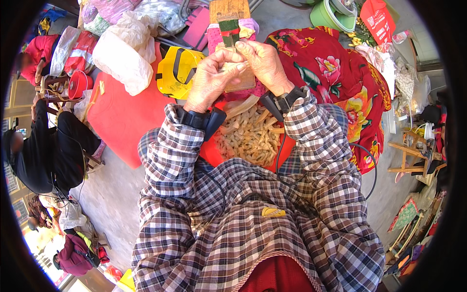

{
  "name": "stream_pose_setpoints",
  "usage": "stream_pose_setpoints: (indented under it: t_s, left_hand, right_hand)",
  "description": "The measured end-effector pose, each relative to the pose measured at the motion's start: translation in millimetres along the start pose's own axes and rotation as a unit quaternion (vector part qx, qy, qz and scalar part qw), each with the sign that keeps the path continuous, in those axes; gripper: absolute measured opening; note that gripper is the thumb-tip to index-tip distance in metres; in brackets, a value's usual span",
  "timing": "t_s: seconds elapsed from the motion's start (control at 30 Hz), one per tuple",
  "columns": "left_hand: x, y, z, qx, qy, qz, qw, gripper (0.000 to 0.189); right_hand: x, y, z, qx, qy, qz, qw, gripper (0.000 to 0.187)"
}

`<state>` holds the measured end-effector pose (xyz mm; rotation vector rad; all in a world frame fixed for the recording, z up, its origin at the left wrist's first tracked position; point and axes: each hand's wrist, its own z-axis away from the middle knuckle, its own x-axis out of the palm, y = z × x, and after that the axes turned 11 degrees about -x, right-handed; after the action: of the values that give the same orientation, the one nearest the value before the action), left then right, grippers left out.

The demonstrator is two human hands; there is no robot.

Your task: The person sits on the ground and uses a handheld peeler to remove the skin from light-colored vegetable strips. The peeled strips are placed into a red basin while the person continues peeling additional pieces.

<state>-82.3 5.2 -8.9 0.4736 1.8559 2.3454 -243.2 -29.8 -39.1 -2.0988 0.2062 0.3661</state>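
My left hand (218, 75) and my right hand (263, 62) meet over a narrow wooden board (239, 83), fingertips pinched close together. A small pale strip (229, 66) shows between them, partly hidden by my fingers. A dark green piece with a red band (230, 32) is on the board just beyond my fingertips. Pink dotted cloth (213, 36) lies under the board. Below my wrists, between my knees, a red basin (211, 151) holds a heap of pale brown strips, many folded or knotted (248, 135). Longer strips (242, 108) rest at its far side.
A yellow container with black straps (178, 73) and a white plastic bag (124, 58) stand left, by a red mat (124, 113). Red floral cloth (328, 73) lies right. Dark cables (372, 164) run beside me. Several people, one in black (43, 146), sit at left.
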Motion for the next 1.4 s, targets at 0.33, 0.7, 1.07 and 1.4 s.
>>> stream_pose_setpoints:
  t_s: [0.33,0.7,1.07,1.4]
  left_hand:
    - [-4.1,0.7,7.6,0.085,0.045,-0.040,0.995,0.013]
    - [-20.4,-14.9,-18.0,0.054,0.125,-0.078,0.988,0.011]
    - [-17.9,-22.7,-19.3,0.035,0.230,-0.419,0.878,0.012]
    - [-5.1,-15.4,-5.0,0.125,0.114,-0.300,0.939,0.017]
  right_hand:
    - [-17.4,4.6,-7.6,0.065,0.040,-0.081,0.994,0.037]
    - [-20.0,18.1,-7.7,0.109,-0.030,-0.075,0.991,0.021]
    - [-6.4,18.8,3.7,0.089,-0.050,0.245,0.964,0.014]
    - [-18.4,-11.4,-3.6,0.121,-0.136,-0.241,0.953,0.022]
